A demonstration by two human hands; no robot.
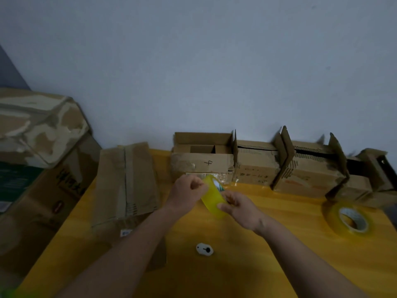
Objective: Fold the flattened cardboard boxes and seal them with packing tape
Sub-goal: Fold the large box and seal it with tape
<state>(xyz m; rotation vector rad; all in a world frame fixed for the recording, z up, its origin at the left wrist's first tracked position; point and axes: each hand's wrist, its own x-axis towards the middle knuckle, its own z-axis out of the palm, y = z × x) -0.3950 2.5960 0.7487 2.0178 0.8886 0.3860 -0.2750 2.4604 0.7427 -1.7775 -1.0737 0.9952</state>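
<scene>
Packing tape roll, yellow-tinted and translucent, sits between my two hands above the yellow table, just in front of the row of boxes. My right hand grips the roll from its near side, thumb and fingers curled around the outer band. My left hand is closed into a loose fist at the roll's upper left edge, fingertips pressed together as if pinching the tape end; the blur does not let me confirm whether a strip is actually held there.

Cardboard boxes stand in a line along the far edge of the table against the grey wall. The leftmost open box has its top flaps up, shows a divider inside, and carries a handwritten mark on its front face. Three further boxes stand to its right, touching one another, with side flaps upright between them.

A stack of flattened boxes lies on the table to the left of my left forearm. A second tape roll lies flat near the right edge of the table, just in front of the rightmost box. A small white object with a dark spot rests on the table between my forearms. A large worn carton stands off the left side of the table on top of other cartons.
</scene>
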